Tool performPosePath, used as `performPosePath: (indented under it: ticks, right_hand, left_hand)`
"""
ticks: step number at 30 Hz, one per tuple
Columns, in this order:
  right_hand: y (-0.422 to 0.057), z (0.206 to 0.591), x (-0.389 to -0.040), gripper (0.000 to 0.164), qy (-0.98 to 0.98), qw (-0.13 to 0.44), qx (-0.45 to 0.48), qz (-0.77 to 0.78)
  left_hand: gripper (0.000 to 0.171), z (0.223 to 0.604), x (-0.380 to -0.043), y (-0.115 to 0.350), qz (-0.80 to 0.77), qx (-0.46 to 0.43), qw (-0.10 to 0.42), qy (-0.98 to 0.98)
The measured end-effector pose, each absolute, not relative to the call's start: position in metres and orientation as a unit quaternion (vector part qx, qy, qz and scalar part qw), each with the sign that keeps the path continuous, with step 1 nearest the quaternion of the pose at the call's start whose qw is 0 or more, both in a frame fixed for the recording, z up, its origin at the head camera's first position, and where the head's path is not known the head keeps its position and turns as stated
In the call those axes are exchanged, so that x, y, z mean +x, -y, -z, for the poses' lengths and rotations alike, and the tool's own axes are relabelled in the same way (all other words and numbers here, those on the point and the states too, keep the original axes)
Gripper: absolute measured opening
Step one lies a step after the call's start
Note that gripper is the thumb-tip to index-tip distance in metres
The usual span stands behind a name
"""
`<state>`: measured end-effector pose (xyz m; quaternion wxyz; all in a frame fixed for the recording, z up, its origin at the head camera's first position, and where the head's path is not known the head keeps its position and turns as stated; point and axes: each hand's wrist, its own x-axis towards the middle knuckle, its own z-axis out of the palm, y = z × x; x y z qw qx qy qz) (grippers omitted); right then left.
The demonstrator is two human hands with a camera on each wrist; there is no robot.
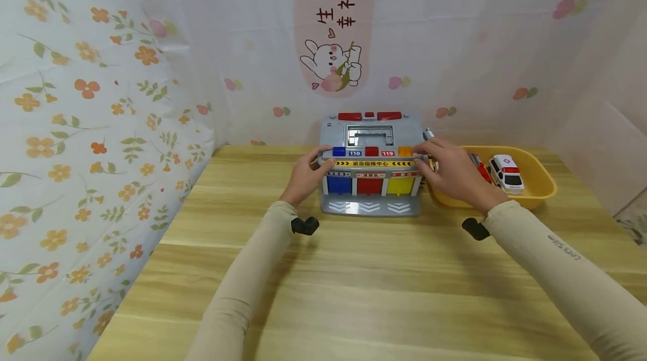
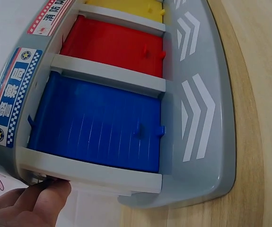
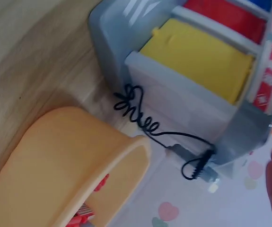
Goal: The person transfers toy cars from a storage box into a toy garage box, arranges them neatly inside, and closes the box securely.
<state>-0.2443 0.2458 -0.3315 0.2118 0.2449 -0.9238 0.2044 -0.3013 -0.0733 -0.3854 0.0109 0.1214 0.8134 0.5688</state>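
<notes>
A grey toy garage (image 1: 370, 206) stands on the wooden table, with a blue door (image 2: 98, 123), a red door (image 1: 369, 186) and a yellow door (image 3: 197, 56), all down. My left hand (image 1: 303, 177) grips its left roof corner, thumb at the front edge and fingers curled under the overhang in the left wrist view. At the right roof corner is my right hand (image 1: 452, 170), fingers reaching to the edge; in the right wrist view only part of it shows. A small grey handset-like piece (image 3: 192, 161) on a coiled black cord (image 3: 140, 116) hangs at the garage's right side.
Just right of the garage stands a yellow bin (image 1: 543, 187), holding a white toy ambulance (image 1: 507, 173) and red toy pieces (image 1: 480, 167). A patterned cloth (image 1: 242, 58) hangs behind the table, and another floral cloth (image 1: 91, 125) runs along the left.
</notes>
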Motion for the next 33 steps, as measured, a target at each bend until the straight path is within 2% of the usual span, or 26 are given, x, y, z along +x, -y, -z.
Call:
performPosePath:
  ticks: [6,15,25,33]
  right_hand:
    - [-0.243,0.335,-0.264,0.026,0.922,0.226,0.239,-0.204]
    - [-0.236,0.337,-0.275,0.022,0.928,0.188,0.202,-0.252]
    - [-0.233,0.322,-0.276,0.021,0.939,0.108,0.130,-0.298]
    - [-0.230,0.313,-0.279,0.022,0.934,0.020,0.089,-0.344]
  left_hand:
    - [0.039,0.385,-0.302,0.076,-0.571,0.126,-0.001,-0.812]
    - [0.038,0.387,-0.301,0.073,-0.575,0.129,-0.005,-0.808]
    - [0.040,0.385,-0.299,0.072,-0.578,0.134,0.003,-0.805]
    - [0.042,0.384,-0.300,0.075,-0.557,0.144,0.000,-0.818]
